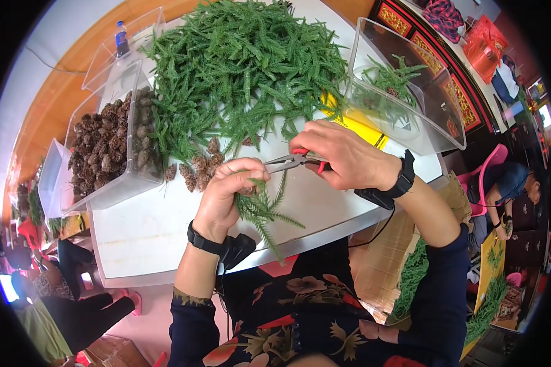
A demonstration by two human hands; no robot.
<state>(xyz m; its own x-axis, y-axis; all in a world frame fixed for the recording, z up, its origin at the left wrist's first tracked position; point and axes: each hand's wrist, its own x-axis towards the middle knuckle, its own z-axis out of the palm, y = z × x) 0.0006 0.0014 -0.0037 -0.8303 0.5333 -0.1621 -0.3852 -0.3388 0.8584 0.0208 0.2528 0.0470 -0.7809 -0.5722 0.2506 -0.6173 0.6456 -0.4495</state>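
Note:
My left hand [221,196] is closed on a green artificial pine sprig [264,211], whose needled branches hang down over the table's front edge. A small brown piece shows at the base of the sprig, under my thumb; most of it is hidden. Pliers [295,160] with red handles are gripped in my right hand [355,156]. Their jaws point left and reach my left fingertips; I cannot tell what is between them. Just beyond my left hand lie several loose pine cones [200,168]. A big heap of green sprigs [245,61] covers the table's far side.
A clear plastic bin [113,194] of pine cones [104,144] stands at the left. Another clear bin [431,131] with a few sprigs is at the right, beside a yellow packet [364,126]. Cardboard [379,257] lies below the table's right edge. Other people sit at both sides.

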